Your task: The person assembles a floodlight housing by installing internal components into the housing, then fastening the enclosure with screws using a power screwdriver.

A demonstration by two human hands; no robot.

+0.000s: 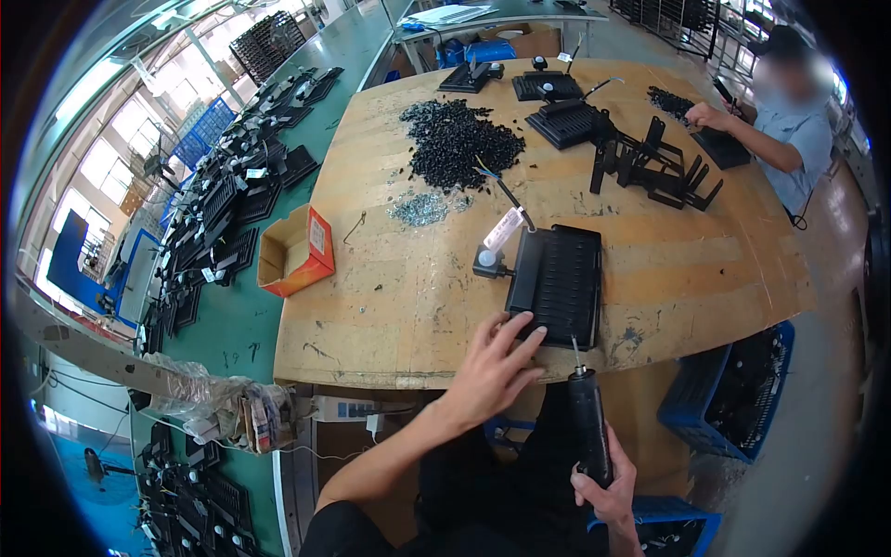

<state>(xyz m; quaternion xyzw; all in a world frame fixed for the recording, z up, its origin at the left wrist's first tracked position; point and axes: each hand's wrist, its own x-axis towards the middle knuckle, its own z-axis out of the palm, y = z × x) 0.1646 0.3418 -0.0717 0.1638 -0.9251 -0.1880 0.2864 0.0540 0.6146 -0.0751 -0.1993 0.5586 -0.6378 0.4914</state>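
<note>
A black finned floodlight housing (568, 278) lies on the wooden table near its front edge, with a small sensor (488, 261) at its left side and a white-tagged cable (507, 226) at the top. My left hand (494, 364) rests its fingertips on the lower left corner of the housing, fingers spread. In my right hand (608, 483) is a black electric screwdriver (587, 418), gripped around its lower body. Its thin bit points up at the lower right edge of the housing.
Piles of black parts (464, 144) and silver screws (422, 209) lie beyond the housing. An orange box (299, 252) stands left; black brackets (654, 167) and more floodlights (560, 123) sit farther back. Another person (789, 130) works at right. Blue crates (729, 390) stand below the table edge.
</note>
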